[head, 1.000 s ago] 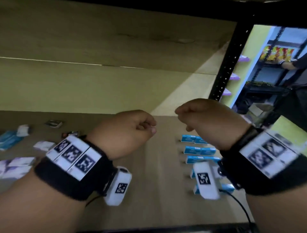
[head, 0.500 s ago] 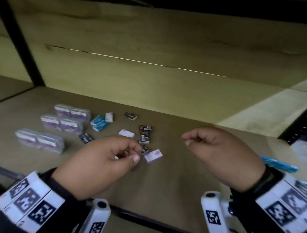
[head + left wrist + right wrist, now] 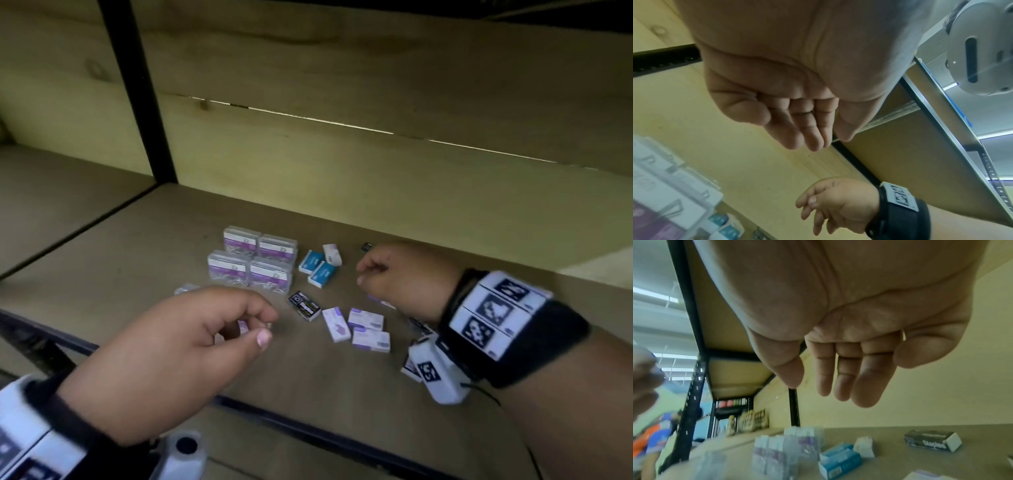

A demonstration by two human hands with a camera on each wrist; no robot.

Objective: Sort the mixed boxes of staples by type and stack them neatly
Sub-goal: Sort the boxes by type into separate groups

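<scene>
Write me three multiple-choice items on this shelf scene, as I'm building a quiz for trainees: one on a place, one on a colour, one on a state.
1. Where do the blue boxes lie?
A. Just right of the clear packs
B. Stacked on top of them
C. Hanging from a hook

2. What colour is the box printed Staples?
A. Red
B. Black
C. Yellow

3. What is the right hand doing?
A. Gripping a blue box
B. Pressing flat on the packs
C. Held over the shelf, holding nothing

Key: 1 A, the head view shows them beside the packs; 2 B, its dark case bears white lettering; 3 C, the right wrist view shows bare, relaxed fingers.
</scene>
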